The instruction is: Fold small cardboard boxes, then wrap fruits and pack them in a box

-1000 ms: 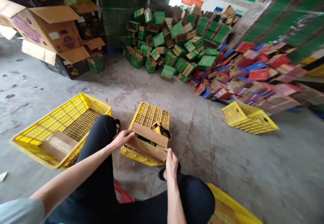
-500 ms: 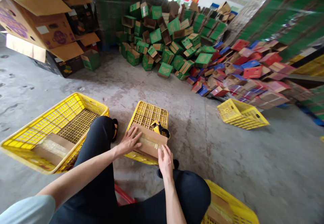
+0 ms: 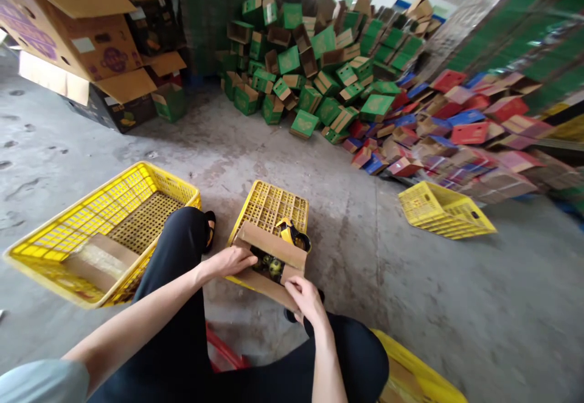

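An open cardboard box (image 3: 272,246) rests on an upturned yellow crate (image 3: 274,199) between my knees. Its long flaps stand apart, and dark green, yellowish round items, apparently fruit (image 3: 275,267), show inside. My left hand (image 3: 232,261) is at the left end of the box, fingers closed at the edge of a flap. At the right end my right hand (image 3: 308,298) pinches a short flap. Just behind the box lies a yellow and black tape dispenser (image 3: 293,234) on the crate.
A yellow crate (image 3: 36,239) with a taped cardboard box (image 3: 98,260) stands left; another crate (image 3: 424,369) is by my right knee. A further crate (image 3: 444,211) sits right. Piles of green boxes (image 3: 303,122) and red and blue boxes (image 3: 469,132) lie beyond, large cartons (image 3: 98,38) back left.
The box's top flaps, closed with tape across them before, now stand apart and show the contents. My hands have shifted to the two ends of the box. The view has moved slightly left.
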Action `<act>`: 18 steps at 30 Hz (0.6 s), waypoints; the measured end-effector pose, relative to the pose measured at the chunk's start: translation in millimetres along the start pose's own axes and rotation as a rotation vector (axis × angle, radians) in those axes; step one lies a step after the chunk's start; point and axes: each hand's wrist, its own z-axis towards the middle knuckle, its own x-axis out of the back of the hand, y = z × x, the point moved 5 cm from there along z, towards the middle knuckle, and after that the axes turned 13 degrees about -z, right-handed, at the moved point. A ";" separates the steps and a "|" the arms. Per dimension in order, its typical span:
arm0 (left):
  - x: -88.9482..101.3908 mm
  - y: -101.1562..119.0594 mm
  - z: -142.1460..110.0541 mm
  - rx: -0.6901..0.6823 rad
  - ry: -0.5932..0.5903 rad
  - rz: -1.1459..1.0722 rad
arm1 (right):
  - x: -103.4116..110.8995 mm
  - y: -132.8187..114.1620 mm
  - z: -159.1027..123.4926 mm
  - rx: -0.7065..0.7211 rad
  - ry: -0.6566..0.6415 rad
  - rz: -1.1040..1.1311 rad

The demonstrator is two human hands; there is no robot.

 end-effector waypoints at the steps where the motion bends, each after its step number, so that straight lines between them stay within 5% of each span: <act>1: -8.4 2.0 -1.6 -0.026 -0.006 0.056 | -4.5 -3.2 0.9 0.027 0.011 -0.027; 10: -60.2 -0.9 -13.8 -0.064 0.050 0.412 | -33.5 -23.6 -2.1 0.102 0.201 -0.266; 18: -69.6 -13.6 -15.8 -0.031 -0.020 0.414 | -28.6 -5.1 -8.3 0.185 -0.008 -0.212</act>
